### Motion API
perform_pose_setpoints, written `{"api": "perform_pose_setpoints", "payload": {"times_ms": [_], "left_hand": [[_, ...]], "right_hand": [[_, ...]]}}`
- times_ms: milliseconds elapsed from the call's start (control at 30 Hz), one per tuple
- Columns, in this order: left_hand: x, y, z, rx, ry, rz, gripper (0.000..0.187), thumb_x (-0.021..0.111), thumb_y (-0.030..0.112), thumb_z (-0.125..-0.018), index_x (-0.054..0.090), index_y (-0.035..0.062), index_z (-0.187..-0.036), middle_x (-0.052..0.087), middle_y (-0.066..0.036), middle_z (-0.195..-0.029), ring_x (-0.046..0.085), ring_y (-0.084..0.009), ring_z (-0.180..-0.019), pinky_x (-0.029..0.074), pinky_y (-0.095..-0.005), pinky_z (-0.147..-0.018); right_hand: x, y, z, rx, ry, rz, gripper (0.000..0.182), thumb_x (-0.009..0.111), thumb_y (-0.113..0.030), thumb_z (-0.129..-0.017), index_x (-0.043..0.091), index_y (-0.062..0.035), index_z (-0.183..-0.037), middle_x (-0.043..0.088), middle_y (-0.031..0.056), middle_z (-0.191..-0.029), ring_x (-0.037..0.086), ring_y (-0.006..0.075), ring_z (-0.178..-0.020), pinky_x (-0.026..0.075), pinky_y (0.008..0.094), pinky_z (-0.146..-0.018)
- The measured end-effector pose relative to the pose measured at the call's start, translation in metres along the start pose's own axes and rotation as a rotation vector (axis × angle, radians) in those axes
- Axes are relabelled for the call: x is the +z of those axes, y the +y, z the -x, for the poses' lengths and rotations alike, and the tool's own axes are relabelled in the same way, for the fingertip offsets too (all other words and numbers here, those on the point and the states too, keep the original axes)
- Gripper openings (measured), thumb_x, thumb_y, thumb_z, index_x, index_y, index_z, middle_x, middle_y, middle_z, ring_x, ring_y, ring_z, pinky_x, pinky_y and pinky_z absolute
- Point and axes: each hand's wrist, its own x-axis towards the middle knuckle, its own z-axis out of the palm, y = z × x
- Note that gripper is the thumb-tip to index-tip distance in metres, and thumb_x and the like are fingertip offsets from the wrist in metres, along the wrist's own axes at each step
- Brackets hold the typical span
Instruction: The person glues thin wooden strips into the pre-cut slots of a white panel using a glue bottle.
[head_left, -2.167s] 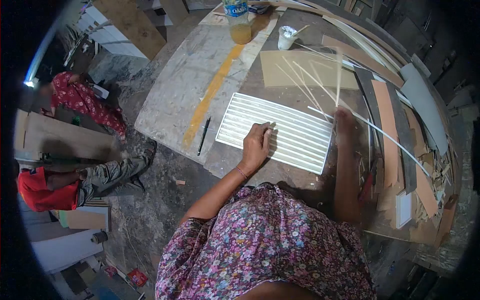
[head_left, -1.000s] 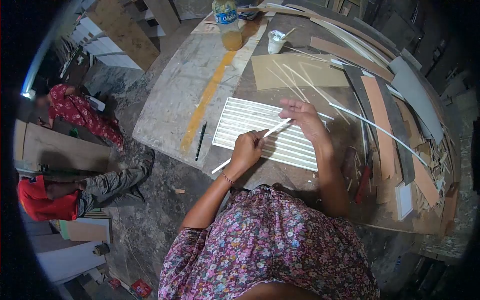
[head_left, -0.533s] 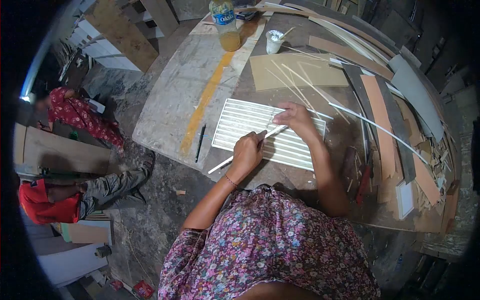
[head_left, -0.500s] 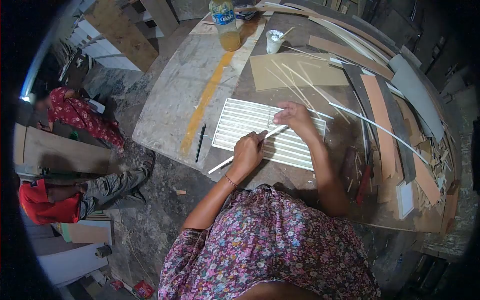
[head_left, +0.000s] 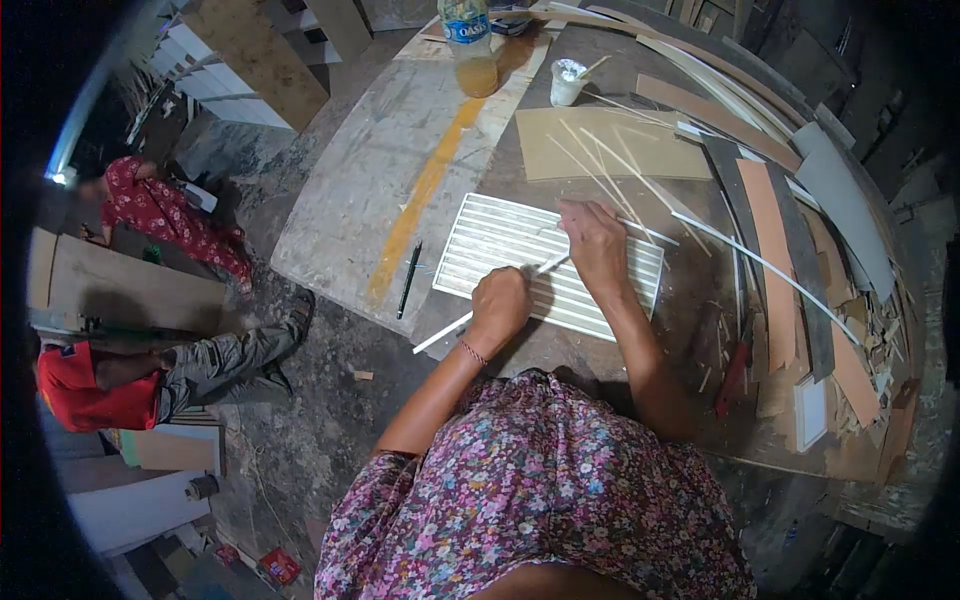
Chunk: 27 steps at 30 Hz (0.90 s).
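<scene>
A white slatted panel in a thin white frame lies on the work table below both hands. My left hand is closed around a narrow white strip, which slants across the panel with its near end sticking out past the table edge. At the strip's far end is my right hand, fingers curled down over the panel's upper part. Its fingertips are hidden, so what they pinch cannot be made out. A dark pencil lies left of the panel.
Thin wooden sticks lie on a tan sheet. Behind are a white cup with a stick and a bottle. Long strips and offcuts crowd the right, near a red-handled tool. Two people sit at left.
My right hand has turned and curled its fingers downward; before, they were raised and looser. My left hand still grips the strip. The whole view has shifted slightly.
</scene>
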Motion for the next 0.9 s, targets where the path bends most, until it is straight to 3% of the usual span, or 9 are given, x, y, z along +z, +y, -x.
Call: {"api": "perform_pose_setpoints", "payload": {"times_ms": [100, 300, 367, 467, 567, 633, 700, 800, 900], "left_hand": [[0.007, -0.008, 0.001, 0.06, 0.135, 0.099, 0.018, 0.053, 0.004, -0.071, 0.058, -0.0023, -0.086, 0.055, -0.02, -0.072, 0.056, -0.0356, -0.068, 0.045, -0.0418, -0.058], [0.004, -0.041, -0.015, 0.029, 0.415, 0.177, 0.027, 0.05, 0.002, -0.073, 0.053, -0.0066, -0.098, 0.049, -0.028, -0.078, 0.053, -0.0391, -0.066, 0.043, -0.0428, -0.059], [0.003, -0.053, -0.019, -0.107, 0.47, 0.129, 0.025, 0.049, 0.001, -0.072, 0.052, -0.0082, -0.095, 0.049, -0.026, -0.076, 0.052, -0.0377, -0.067, 0.043, -0.0416, -0.06], [0.014, -0.078, -0.024, -0.141, 0.45, -0.01, 0.021, 0.049, 0.0, -0.07, 0.053, -0.0082, -0.089, 0.049, -0.023, -0.073, 0.052, -0.0361, -0.068, 0.043, -0.0404, -0.059], [0.02, -0.08, -0.022, -0.156, 0.526, 0.0, 0.016, 0.049, -0.001, -0.069, 0.054, -0.0064, -0.083, 0.05, -0.022, -0.072, 0.053, -0.0345, -0.07, 0.042, -0.0396, -0.06], [0.025, -0.083, -0.023, -0.157, 0.562, -0.01, 0.014, 0.049, -0.001, -0.069, 0.054, -0.0053, -0.081, 0.051, -0.02, -0.072, 0.053, -0.0336, -0.07, 0.042, -0.0397, -0.06], [0.027, -0.085, -0.024, -0.167, 0.582, -0.02, 0.012, 0.048, -0.001, -0.069, 0.054, -0.0043, -0.078, 0.051, -0.019, -0.072, 0.053, -0.033, -0.071, 0.043, -0.0398, -0.06], [0.027, -0.082, -0.026, -0.19, 0.585, -0.024, 0.009, 0.048, 0.0, -0.069, 0.055, -0.0033, -0.075, 0.052, -0.018, -0.074, 0.053, -0.0327, -0.072, 0.043, -0.04, -0.06], [0.032, -0.085, -0.034, -0.215, 0.583, -0.008, 0.009, 0.048, 0.0, -0.07, 0.055, -0.0027, -0.074, 0.052, -0.018, -0.074, 0.053, -0.0327, -0.072, 0.043, -0.04, -0.06]], "right_hand": [[-0.013, -0.007, -0.008, -0.057, -0.031, 0.033, 0.016, 0.056, 0.001, -0.069, 0.058, -0.0007, -0.085, 0.059, 0.0134, -0.077, 0.056, 0.0286, -0.074, 0.043, 0.036, -0.068], [-0.031, 0.052, -0.008, 0.151, 0.254, 0.21, 0.01, 0.052, -0.003, -0.071, 0.059, -0.0019, -0.078, 0.058, 0.013, -0.072, 0.056, 0.0294, -0.07, 0.042, 0.0397, -0.066], [-0.036, 0.072, 0.0, 0.158, 0.249, 0.349, 0.01, 0.052, -0.007, -0.073, 0.059, -0.0032, -0.078, 0.059, 0.0135, -0.071, 0.056, 0.0305, -0.067, 0.042, 0.0391, -0.063], [-0.035, 0.1, 0.018, 0.121, 0.2, 0.546, 0.013, 0.049, -0.013, -0.078, 0.059, -0.0047, -0.081, 0.058, 0.0143, -0.068, 0.055, 0.0329, -0.06, 0.042, 0.0386, -0.056], [-0.029, 0.105, 0.034, 0.362, 0.201, 0.461, 0.015, 0.05, -0.014, -0.078, 0.059, -0.0043, -0.083, 0.059, 0.0132, -0.068, 0.057, 0.0306, -0.061, 0.044, 0.0377, -0.056], [-0.043, 0.085, 0.037, 0.541, 0.235, 0.236, 0.023, 0.045, -0.021, -0.08, 0.06, -0.0063, -0.089, 0.06, 0.0152, -0.08, 0.057, 0.032, -0.072, 0.044, 0.0388, -0.064], [-0.046, 0.089, 0.039, 0.621, 0.265, 0.226, 0.026, 0.044, -0.024, -0.08, 0.06, -0.0076, -0.092, 0.06, 0.0157, -0.087, 0.057, 0.0325, -0.077, 0.044, 0.0396, -0.068], [-0.047, 0.128, 0.05, 0.601, 0.315, 0.448, 0.024, 0.048, -0.024, -0.078, 0.061, -0.0082, -0.089, 0.06, 0.0143, -0.089, 0.057, 0.0318, -0.077, 0.044, 0.0399, -0.068], [-0.056, 0.105, 0.034, 0.636, 0.303, 0.485, 0.02, 0.053, -0.021, -0.074, 0.061, -0.007, -0.087, 0.06, 0.0133, -0.088, 0.058, 0.0298, -0.077, 0.044, 0.0386, -0.068]]}}
